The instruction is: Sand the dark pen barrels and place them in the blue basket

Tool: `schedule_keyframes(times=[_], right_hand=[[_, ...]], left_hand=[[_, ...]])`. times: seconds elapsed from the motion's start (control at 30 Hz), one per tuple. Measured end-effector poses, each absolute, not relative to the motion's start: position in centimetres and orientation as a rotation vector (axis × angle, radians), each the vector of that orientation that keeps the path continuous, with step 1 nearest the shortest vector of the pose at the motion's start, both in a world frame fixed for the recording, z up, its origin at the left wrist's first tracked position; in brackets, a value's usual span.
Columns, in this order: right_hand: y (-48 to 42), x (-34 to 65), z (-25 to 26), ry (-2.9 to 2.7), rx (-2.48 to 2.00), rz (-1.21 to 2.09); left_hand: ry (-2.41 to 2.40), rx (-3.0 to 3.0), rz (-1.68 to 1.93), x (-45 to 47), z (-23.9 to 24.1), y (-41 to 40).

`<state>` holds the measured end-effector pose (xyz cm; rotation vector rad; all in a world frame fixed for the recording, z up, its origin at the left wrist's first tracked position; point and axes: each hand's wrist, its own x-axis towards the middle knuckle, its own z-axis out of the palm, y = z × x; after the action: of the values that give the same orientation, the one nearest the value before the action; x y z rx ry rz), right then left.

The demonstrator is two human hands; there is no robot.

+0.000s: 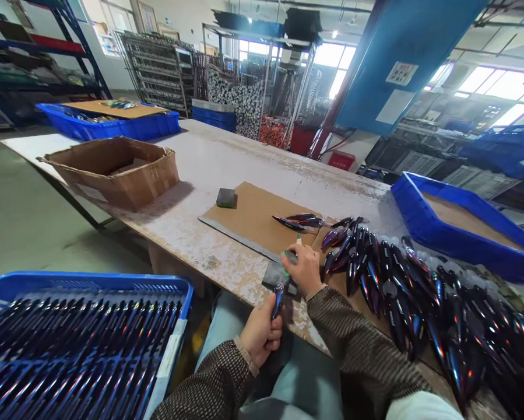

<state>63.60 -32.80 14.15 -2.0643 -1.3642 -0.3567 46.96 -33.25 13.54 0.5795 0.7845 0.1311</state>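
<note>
My left hand (262, 332) is closed around a dark, glossy fishing lure body (278, 298), its clear end pointing away from me. That end lies at a grey block (271, 274) on the table edge. My right hand (304, 269) is closed just above the block, its fingers on a small dark piece with a green edge (289, 256). A pale-tipped stick (299, 238) shows beside its knuckles; whether the hand holds it I cannot tell. Several similar lure bodies (303, 220) lie on the cardboard sheet (257, 219), and a large pile (388, 274) spreads to the right.
A second dark block (226, 198) sits on the cardboard. An open cardboard box (143, 181) stands at left, with a blue tray (126, 128) behind it. Lures lie in rows in a blue crate (87, 280) at lower left. Another blue bin (454, 219) stands far right.
</note>
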Motion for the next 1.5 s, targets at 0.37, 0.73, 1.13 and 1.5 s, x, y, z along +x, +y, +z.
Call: schedule_keyframes(times=[0.37,0.73,1.13,1.5], right_hand=[[-33.1,64.2,13.7,-1.486,-2.007,-0.398],[-33.3,63.5,14.4,-1.62,-1.906,-0.367],[-33.2,64.0,13.9,-1.566,-1.92,-0.43],[-33.5,65.4,14.1,-1.427,-2.02,-0.417]], left_hand=[[0.779,0.643,0.148,47.1,13.3,-33.6],[0.828,0.736,0.196,47.3,12.5,-34.5],[0.817,0.749,0.202,47.3,12.5,-34.8],[0.837,0.968,0.213,46.7,12.4,-33.8]])
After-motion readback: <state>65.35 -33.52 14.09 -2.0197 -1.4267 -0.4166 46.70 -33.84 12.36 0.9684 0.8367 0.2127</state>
